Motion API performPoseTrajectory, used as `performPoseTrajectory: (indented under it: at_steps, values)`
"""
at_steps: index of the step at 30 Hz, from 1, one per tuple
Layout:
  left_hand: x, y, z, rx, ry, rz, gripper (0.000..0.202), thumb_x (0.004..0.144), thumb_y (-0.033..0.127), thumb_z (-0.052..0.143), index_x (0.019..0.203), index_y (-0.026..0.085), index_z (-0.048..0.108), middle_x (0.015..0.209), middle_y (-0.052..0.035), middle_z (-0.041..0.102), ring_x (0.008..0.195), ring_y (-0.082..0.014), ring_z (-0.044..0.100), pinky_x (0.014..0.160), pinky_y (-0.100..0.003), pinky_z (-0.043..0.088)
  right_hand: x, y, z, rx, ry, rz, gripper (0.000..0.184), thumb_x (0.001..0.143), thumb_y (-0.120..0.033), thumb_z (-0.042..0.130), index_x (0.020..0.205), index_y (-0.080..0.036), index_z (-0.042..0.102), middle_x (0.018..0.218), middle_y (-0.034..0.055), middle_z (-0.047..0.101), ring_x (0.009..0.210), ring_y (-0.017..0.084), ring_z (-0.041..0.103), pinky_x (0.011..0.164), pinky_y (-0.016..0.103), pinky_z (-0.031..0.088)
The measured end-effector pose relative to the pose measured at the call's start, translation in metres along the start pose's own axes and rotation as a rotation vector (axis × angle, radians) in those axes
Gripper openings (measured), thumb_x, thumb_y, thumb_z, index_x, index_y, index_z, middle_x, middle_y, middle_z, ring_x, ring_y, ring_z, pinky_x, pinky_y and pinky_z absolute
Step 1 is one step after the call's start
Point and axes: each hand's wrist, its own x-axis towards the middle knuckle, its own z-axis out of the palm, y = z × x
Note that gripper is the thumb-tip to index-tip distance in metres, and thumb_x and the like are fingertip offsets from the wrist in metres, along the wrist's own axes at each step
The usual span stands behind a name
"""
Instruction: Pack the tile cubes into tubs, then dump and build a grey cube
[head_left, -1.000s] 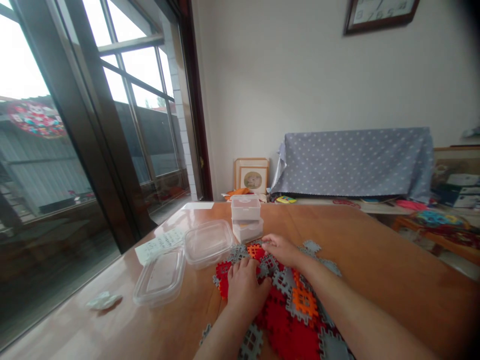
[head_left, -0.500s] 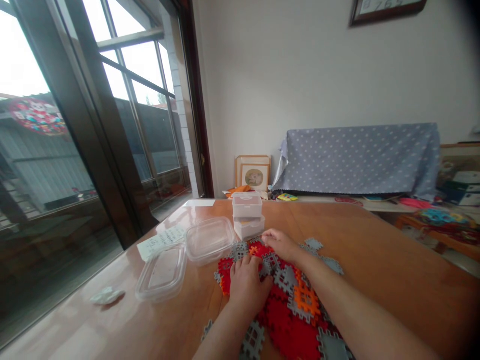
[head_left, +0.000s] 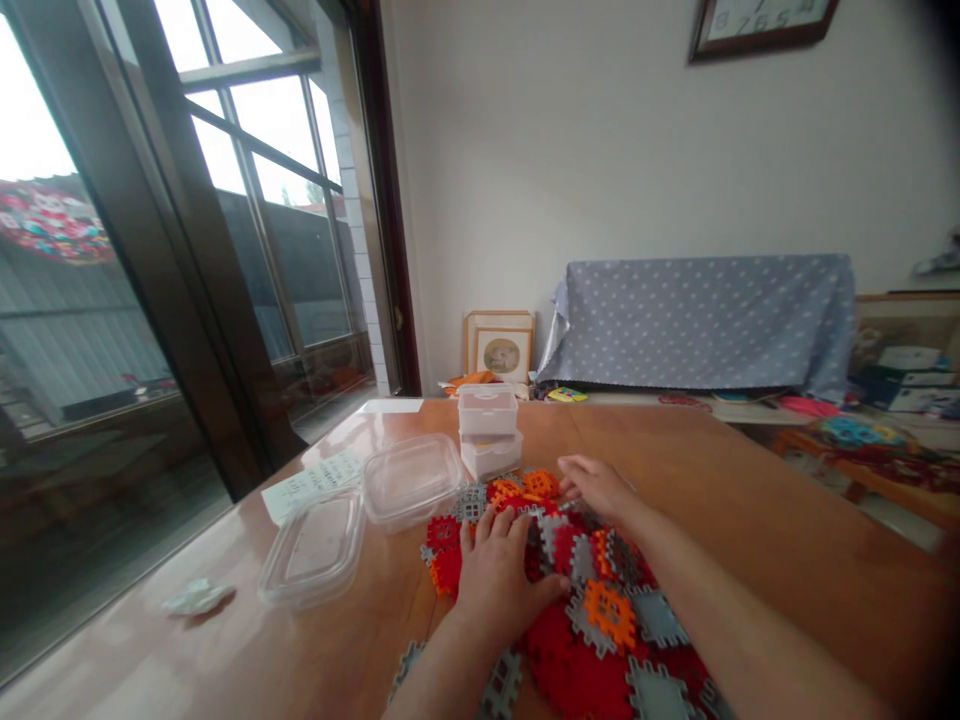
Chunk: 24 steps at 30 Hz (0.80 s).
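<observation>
While the left hand's grip point(head_left: 499, 580) lies open and palm-down on the pile of interlocking red, grey and orange plastic tiles point(head_left: 577, 680), the open right hand point(head_left: 596, 488) is nearer the orange tile point(head_left: 541, 484) at the pile's far edge on the tabletop point(head_left: 750, 500).

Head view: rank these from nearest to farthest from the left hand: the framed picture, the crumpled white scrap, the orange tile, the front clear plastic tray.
1. Orange interlocking tile: right of the left hand, on the pile.
2. Clear plastic tray: to the hand's left, on the table.
3. Crumpled white scrap: farther left, near the window.
4. Framed picture: beyond the table, against the wall.
</observation>
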Motion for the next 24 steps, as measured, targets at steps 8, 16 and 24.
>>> performPoseTrajectory:
  at_steps: [8, 16, 24]
  values:
    - [0.002, 0.000, 0.002, -0.020, 0.037, 0.006, 0.068, 0.078, 0.044, 0.068, 0.143, 0.033, 0.055, 0.154, -0.0082, 0.050, 0.149, -0.0409, 0.032, 0.121, -0.069, 0.011, 0.002, 0.037, -0.047, -0.121, 0.108, 0.135, 0.032, 0.089, -0.045, 0.056, 0.090, -0.020, 0.076, 0.102, 0.0134, 0.078, 0.108, 0.032, 0.068, 0.095, 0.041, 0.047]
    - [0.002, 0.006, 0.000, -0.018, 0.017, 0.027, 0.051, 0.081, 0.044, 0.065, 0.130, 0.032, 0.064, 0.140, -0.0081, 0.062, 0.141, -0.0391, 0.041, 0.121, -0.067, 0.009, -0.002, 0.018, -0.012, -0.001, -0.075, 0.124, 0.046, 0.095, -0.054, 0.046, 0.100, -0.018, 0.075, 0.084, 0.0079, 0.079, 0.072, 0.021, 0.071, 0.066, 0.030, 0.054]
    - [0.000, 0.004, 0.002, -0.060, 0.042, 0.068, 0.048, 0.081, 0.036, 0.062, 0.129, 0.033, 0.062, 0.137, -0.0037, 0.064, 0.139, -0.0340, 0.043, 0.122, -0.063, 0.011, 0.020, -0.017, 0.019, -0.071, -0.193, -0.026, 0.040, 0.089, -0.052, 0.061, 0.105, -0.019, 0.076, 0.113, 0.0107, 0.078, 0.108, 0.028, 0.069, 0.097, 0.038, 0.051]
